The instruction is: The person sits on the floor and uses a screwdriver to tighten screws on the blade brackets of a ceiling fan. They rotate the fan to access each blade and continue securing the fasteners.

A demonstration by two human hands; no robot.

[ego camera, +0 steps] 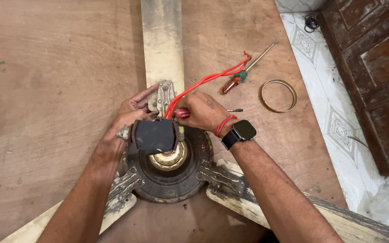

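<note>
Lighting evenly and softly from above — casting faint shadows beneath the forearms onto the brown wooden tabletop (59, 67); staying sharp centrally, bending slightly at edges.

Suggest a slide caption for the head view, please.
Both hands, left and right, at a ceiling fan hub.

A brass ring (278, 95) lay on the brown bench (55, 67), to the right of the fingers. A dark wooden door (374, 67) stood farther right, past a tiled floor (311, 49).

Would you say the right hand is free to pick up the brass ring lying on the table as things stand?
Probably not straight away: the right hand already grips a red-handled tool at the fan motor. The brass ring itself lies uncovered on the table.
</note>
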